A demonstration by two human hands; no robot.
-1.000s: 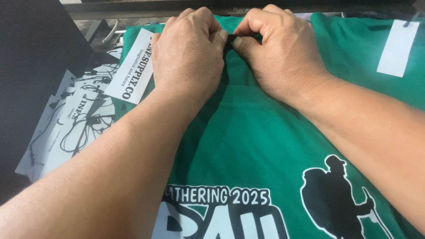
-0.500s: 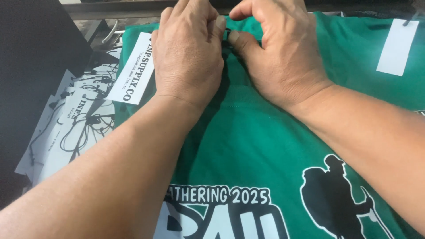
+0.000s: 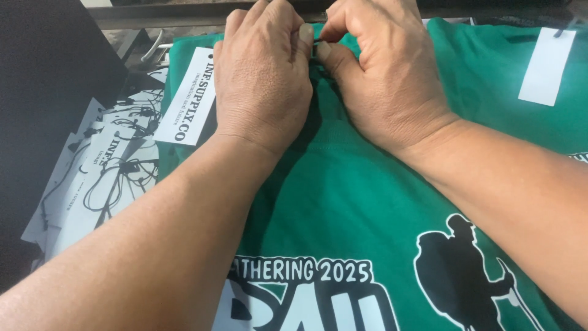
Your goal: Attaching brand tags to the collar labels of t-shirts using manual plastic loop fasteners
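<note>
Both hands, left hand (image 3: 263, 79) and right hand (image 3: 380, 73), pinch a small black fastener (image 3: 318, 41) at the green T-shirt (image 3: 343, 196) collar, steadying it.

My feed is bright and evenly lit, soft light falling from above with no harsh glare. The green T-shirt (image 3: 367, 202) reads sharp and saturated, its weave visible. A soft shadow pools under my left hand (image 3: 263, 79) and forearm, darkening the cloth between the wrists. The white hang tag (image 3: 547, 66) nears overexposure. The upper left corner drops to near black, and my near forearms look stretched at the bottom edge
</note>
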